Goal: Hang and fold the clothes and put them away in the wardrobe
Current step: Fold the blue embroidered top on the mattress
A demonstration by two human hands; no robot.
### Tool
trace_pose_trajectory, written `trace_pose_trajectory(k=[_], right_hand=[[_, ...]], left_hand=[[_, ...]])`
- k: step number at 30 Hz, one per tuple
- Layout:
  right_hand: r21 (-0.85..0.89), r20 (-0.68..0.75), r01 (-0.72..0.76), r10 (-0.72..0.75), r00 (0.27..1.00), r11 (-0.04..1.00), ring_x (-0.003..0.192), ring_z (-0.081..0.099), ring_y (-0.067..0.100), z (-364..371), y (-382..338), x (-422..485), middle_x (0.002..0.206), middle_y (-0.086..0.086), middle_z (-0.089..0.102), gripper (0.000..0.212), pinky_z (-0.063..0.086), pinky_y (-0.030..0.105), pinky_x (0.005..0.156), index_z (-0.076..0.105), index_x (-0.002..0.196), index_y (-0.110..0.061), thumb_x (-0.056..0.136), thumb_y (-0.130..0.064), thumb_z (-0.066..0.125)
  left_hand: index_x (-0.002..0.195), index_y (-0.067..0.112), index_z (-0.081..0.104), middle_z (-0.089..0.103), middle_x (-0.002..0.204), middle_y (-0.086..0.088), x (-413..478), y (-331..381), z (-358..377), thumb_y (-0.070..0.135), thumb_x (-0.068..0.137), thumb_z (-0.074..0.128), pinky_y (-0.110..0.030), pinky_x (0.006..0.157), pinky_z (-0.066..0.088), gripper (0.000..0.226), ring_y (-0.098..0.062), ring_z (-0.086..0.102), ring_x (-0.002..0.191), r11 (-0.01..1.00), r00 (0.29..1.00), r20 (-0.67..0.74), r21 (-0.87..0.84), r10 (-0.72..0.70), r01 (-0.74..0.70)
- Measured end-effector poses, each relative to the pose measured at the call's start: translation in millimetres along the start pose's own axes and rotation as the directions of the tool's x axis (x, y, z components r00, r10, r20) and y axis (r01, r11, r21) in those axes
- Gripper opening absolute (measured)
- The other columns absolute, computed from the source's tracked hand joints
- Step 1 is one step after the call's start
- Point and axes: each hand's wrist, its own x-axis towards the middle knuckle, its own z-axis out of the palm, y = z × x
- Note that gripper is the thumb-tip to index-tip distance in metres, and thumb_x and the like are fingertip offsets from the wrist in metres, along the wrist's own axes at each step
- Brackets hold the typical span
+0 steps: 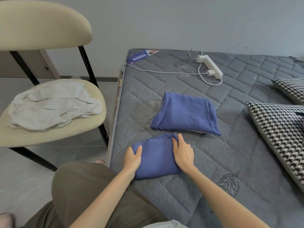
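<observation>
The small folded blue cloth garment (156,158) lay near the front edge of the grey quilted mattress (230,145), and you had both hands on it. Your left hand (133,157) rested against its left edge, thumb on top and fingers fairly straight. Your right hand (182,153) lay flat along its right edge, fingers stretched toward the far corner, pinching nothing.

By my reading you were at the smoothing end of the fold (squaring the sides of the bundle), not yet carrying. Just beyond it, and apart from it, sat a larger folded blue garment (185,115), finished by the look of it.

The next move would likely call for stacking or lifting the folded pieces, with support underneath so the folds held, and the wardrobe was out of view. The crumpled white garment (54,104) on the beige padded chair (49,139) to your left was not yet folded. Two houndstooth cushions (283,137) lay to the right, and a white power strip (209,65) near the far wall.
</observation>
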Motion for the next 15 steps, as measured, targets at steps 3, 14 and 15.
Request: trace_pose_trajectory(k=[3,14,15], right_hand=[[0.125,0.061,-0.039,0.031,0.998,0.991,0.090,0.055,0.039,-3,1,8,0.094,0.015,0.064,0.025,0.038,0.040,0.071,0.042,0.088,-0.024,0.102,-0.041,0.030],[0.512,-0.155,0.100,-0.022,0.988,0.853,0.050,0.030,0.000,-73,-21,45,0.053,-0.017,0.035,0.036,0.031,0.016,0.049,0.029,0.068,-0.019,0.099,-0.025,0.046],[0.504,-0.179,0.101,-0.011,0.984,0.857,0.048,0.030,-0.001,-85,-25,54,0.052,-0.016,0.034,0.037,0.031,0.014,0.048,0.029,0.068,-0.020,0.099,-0.027,0.047]], left_hand=[[0.120,0.002,0.055,0.059,0.124,-0.016,5,4,0,0.031,0.101,0.042,-0.033,0.088,0.042,0.037,-0.028,0.055,0.105,0.998,1.000,-0.027,-0.063,0.001,-0.002],[0.097,0.022,0.060,0.063,0.094,0.006,16,107,-2,0.042,0.098,0.044,-0.025,0.065,0.045,0.026,-0.010,0.061,0.083,0.961,0.976,0.036,-0.187,0.216,-0.206],[0.097,0.021,0.061,0.064,0.094,0.006,18,123,2,0.042,0.098,0.045,-0.024,0.063,0.045,0.026,-0.009,0.061,0.083,0.954,0.969,0.046,-0.193,0.243,-0.230]])
